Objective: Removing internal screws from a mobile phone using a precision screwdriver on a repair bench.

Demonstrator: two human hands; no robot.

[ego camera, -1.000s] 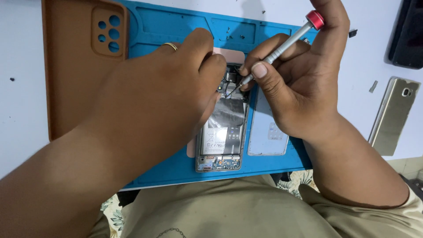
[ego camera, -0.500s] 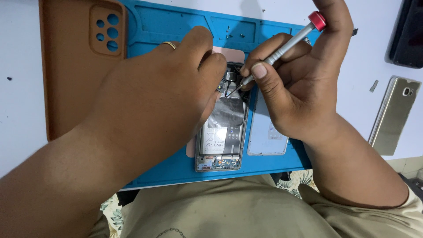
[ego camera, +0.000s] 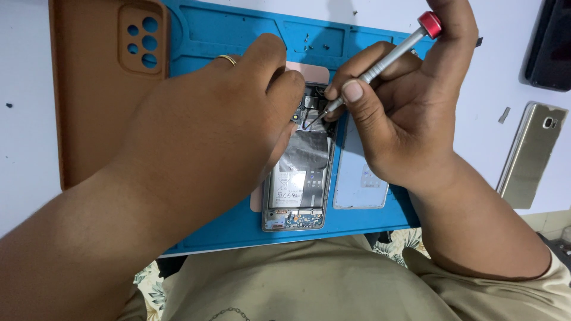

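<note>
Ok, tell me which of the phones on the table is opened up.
The phone on the blue mat, under both hands, is open, its battery and circuit board bare. The gold phone and black phone at the right are closed.

Very little moved over the second. The right hand (ego camera: 404, 113) tipped the screwdriver (ego camera: 375, 65) slightly, so its red cap rose nearer the top edge while the tip stayed at the same spot in the opened phone (ego camera: 300, 172). The brown phone case (ego camera: 101, 89) slid a little toward the left of the view.
</note>
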